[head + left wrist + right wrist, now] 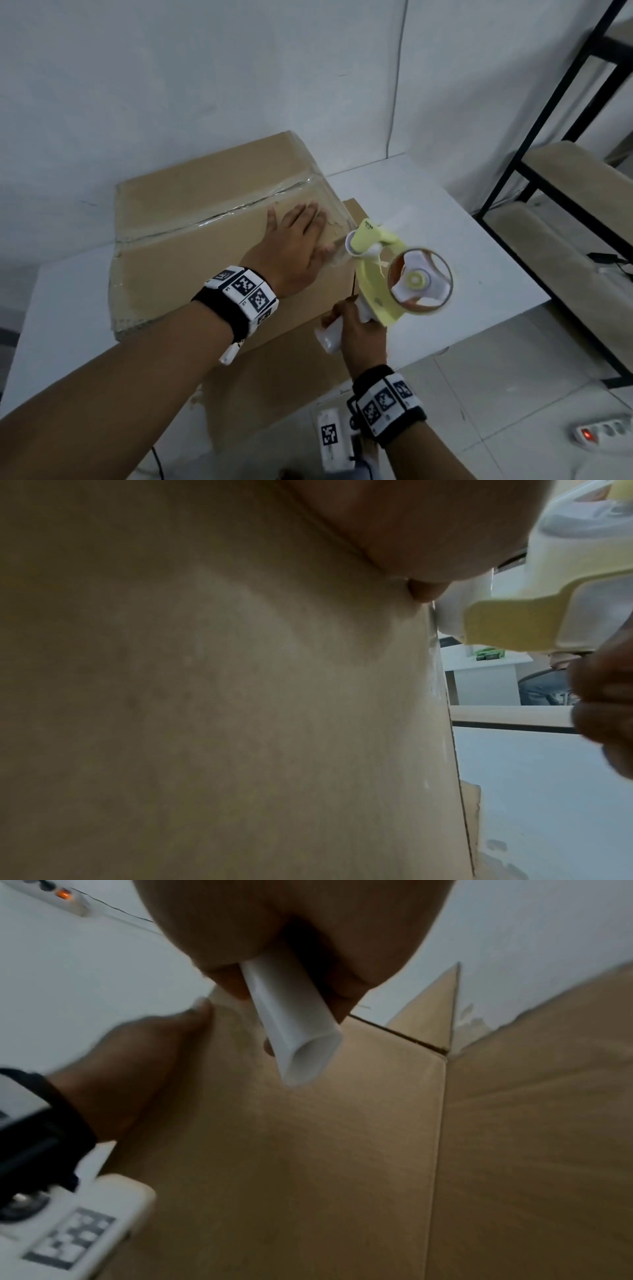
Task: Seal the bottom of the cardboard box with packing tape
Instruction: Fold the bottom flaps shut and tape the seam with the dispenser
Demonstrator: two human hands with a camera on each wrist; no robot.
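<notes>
Cardboard box [191,219] pressed by flat left hand [294,246]; yellow tape dispenser [394,274] gripped at white handle by right hand [356,329], nose toward box edge.

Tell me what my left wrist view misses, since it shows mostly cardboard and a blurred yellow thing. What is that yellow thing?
Observer: A tape dispenser, held off the box's right edge.
Operator: Who holds it?
Observer: The right hand grips its white handle.
Operator: And my left hand?
Observer: The left hand lies flat, fingers straight, on top of the cardboard box near that edge.
Operator: Any tape down yet?
Observer: Yes, a clear tape strip runs along the centre seam.
</notes>
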